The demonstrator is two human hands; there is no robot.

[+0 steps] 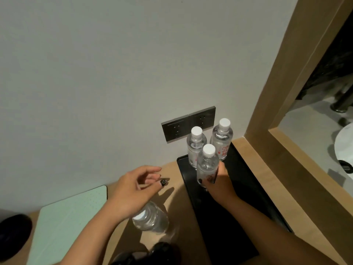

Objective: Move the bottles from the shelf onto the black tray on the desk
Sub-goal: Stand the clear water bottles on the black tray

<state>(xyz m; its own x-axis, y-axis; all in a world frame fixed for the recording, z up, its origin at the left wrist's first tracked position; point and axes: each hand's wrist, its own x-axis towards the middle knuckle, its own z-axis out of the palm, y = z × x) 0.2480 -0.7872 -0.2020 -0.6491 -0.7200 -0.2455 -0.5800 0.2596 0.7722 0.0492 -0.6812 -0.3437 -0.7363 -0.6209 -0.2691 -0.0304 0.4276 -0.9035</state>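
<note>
A long black tray [246, 180] lies on the wooden desk [183, 209] against the wall. Two clear water bottles with white caps stand upright at its far end: one on the left [195, 148], one on the right [221, 140]. My right hand [219, 185] grips a third bottle [207, 165] upright over the tray, just in front of those two. A fourth bottle [150, 219] stands on the desk left of the tray, under my left wrist. My left hand [131, 190] hovers above the desk with fingers loosely apart, holding nothing.
A grey double wall socket [177, 129] sits behind the bottles. A mint-green pad [66, 224] lies at the left of the desk, with a dark round object [13, 236] beside it. A wood-framed mirror [286, 92] rises on the right. A black object [152, 253] sits at the near edge.
</note>
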